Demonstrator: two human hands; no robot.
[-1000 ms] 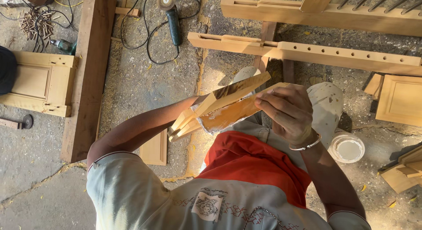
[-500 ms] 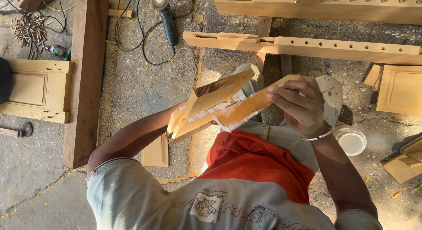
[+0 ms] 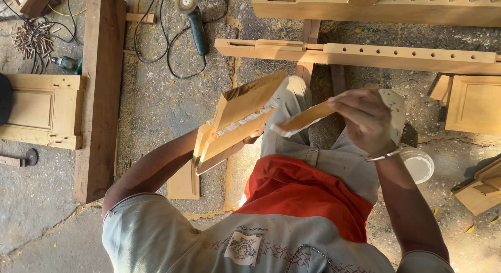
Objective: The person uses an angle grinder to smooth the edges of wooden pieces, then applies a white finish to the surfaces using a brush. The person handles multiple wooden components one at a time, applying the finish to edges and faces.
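My left hand point(image 3: 254, 134) is mostly hidden behind a stack of flat wooden pieces point(image 3: 237, 121), which it holds tilted above my lap; only fingertips show at the stack's right edge. A white coating shows along one edge of the stack. My right hand point(image 3: 365, 121) grips a thin wooden slat point(image 3: 302, 119), held just right of the stack and apart from it. A metal bracelet sits on my right wrist.
A white tub point(image 3: 419, 166) stands on the concrete floor by my right arm. A long beam with drilled holes point(image 3: 396, 56) lies ahead; an angle grinder point(image 3: 193, 17) and cables are at the top. A thick plank point(image 3: 96, 95) and a panelled door piece point(image 3: 39, 111) lie left.
My right hand has drawn the slat away from the stack to the right. The stack in my left hand has tipped more upright and moved slightly left.
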